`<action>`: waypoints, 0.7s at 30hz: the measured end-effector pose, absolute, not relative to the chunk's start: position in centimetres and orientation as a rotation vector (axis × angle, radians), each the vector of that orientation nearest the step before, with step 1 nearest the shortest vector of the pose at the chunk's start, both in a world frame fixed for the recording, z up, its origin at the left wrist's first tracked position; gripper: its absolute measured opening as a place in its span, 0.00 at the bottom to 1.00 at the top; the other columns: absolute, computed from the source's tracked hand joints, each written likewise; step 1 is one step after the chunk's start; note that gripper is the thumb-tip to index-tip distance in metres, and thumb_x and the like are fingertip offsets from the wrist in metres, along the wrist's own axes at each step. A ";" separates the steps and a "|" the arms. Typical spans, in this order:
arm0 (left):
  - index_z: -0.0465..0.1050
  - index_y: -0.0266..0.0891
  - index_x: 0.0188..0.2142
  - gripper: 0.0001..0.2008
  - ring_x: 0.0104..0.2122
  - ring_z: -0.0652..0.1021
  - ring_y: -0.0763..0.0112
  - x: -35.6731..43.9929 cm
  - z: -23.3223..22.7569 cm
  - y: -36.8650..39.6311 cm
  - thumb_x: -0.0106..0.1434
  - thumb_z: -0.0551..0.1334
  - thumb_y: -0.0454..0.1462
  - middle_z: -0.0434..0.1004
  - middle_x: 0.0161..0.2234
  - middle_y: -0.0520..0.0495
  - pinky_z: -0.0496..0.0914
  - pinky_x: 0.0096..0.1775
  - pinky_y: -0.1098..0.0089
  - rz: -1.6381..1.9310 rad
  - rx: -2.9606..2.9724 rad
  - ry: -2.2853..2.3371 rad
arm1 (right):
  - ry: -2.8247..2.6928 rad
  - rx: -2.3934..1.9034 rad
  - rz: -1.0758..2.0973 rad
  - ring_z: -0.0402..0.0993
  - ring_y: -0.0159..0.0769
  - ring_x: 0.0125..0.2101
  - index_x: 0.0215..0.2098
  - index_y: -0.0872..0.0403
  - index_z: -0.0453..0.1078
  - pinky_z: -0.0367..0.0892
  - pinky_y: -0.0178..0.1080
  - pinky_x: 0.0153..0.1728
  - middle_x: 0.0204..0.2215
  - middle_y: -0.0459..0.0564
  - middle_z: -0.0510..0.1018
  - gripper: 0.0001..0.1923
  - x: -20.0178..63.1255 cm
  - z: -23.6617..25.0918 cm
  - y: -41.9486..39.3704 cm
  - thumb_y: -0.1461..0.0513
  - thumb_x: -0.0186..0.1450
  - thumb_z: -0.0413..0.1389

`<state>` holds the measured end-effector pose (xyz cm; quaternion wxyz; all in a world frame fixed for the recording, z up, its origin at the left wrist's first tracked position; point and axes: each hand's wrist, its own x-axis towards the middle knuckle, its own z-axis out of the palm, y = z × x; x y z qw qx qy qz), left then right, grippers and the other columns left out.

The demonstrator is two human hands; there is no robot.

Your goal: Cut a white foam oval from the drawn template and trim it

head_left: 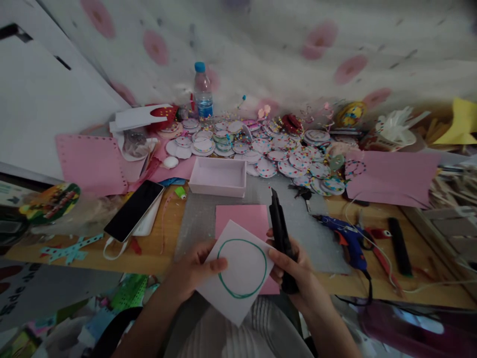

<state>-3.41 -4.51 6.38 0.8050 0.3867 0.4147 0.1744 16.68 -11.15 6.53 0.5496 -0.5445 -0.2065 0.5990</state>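
My left hand point(194, 271) holds a white card point(238, 283) with a green circle drawn on it, thumb pressed on its left side. My right hand point(294, 266) grips a black utility knife point(280, 233), its tip pointing up and away, just right of the card. A pink sheet point(244, 219) lies on the grey mat point(298, 219) under the card.
A pink shallow box point(218, 176) sits behind the mat. Several dotted round discs point(276, 154) and a water bottle point(203, 92) are at the back. A phone point(133, 210) lies left, a blue glue gun point(345, 238) with its cord right.
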 end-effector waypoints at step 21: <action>0.73 0.38 0.34 0.12 0.28 0.74 0.70 -1.4 6.2 0.7 0.61 0.61 0.45 0.74 0.28 0.52 0.62 0.28 0.73 0.438 1.628 1.048 | -1.106 -1.849 0.861 0.66 0.31 0.19 0.44 0.52 0.62 0.60 0.31 0.20 0.21 0.40 0.68 0.13 17.8 5.7 -13.2 0.52 0.67 0.49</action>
